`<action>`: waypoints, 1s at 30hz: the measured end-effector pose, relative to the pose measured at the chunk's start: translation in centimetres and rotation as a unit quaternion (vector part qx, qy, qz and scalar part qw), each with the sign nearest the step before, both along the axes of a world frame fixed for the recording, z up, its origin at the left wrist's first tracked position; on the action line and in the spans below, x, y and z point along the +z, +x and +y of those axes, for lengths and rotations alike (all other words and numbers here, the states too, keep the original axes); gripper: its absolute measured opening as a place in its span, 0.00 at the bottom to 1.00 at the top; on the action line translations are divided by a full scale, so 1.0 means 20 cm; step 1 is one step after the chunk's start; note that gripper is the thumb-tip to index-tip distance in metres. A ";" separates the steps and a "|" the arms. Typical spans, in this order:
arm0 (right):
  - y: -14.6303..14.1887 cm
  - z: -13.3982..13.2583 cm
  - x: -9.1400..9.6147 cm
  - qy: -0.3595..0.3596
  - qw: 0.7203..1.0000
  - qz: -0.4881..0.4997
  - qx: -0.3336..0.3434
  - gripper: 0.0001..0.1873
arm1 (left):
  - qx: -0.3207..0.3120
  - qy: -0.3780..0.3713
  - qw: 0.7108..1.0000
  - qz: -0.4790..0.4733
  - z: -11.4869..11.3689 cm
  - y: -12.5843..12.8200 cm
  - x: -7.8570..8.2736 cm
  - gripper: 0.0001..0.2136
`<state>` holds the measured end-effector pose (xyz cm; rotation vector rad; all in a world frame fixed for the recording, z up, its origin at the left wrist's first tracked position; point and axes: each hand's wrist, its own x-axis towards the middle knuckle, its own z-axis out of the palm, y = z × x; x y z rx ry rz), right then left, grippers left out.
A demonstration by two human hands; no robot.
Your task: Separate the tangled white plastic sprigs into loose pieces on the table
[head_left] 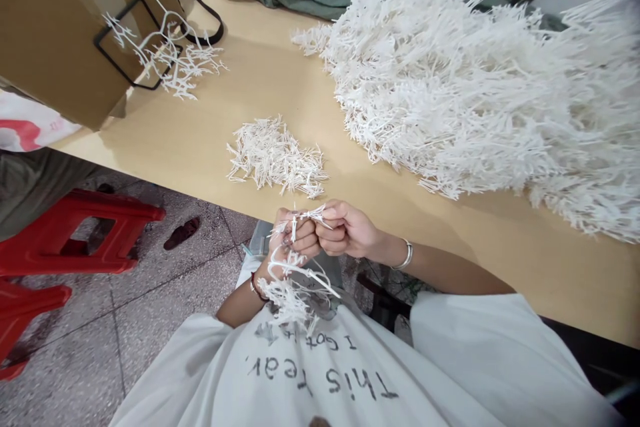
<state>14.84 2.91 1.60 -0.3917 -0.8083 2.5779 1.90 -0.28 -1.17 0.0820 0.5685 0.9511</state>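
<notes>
sprue [296,278] in L hand [291,240], R hand [346,229]

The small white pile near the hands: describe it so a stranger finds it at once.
On the wooden table, look near the front edge, just beyond the left hand. The small pile lies low and flat, far smaller than the huge heap to its right.

we hold our left hand [293,240] and right hand [345,230] curled into fists, knuckles touching, just off the near edge of the table [210,140], forearms angled inward.
</notes>
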 end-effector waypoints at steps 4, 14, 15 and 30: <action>0.00 -0.01 -0.01 0.021 1.000 -0.007 -0.010 0.23 | 0.013 -0.001 1.000 0.016 -0.01 0.01 -0.01 0.27; 0.05 0.15 0.02 0.625 0.684 -0.341 -0.157 0.19 | 0.139 0.147 0.973 0.112 0.05 -0.15 0.08 0.21; 0.05 0.17 0.00 0.657 0.638 -0.368 -0.163 0.18 | 0.144 0.148 0.970 0.129 0.05 -0.15 0.08 0.20; 0.05 0.18 -0.04 0.680 0.494 -0.435 -0.322 0.08 | 0.187 0.132 0.933 0.277 0.03 -0.10 0.00 0.12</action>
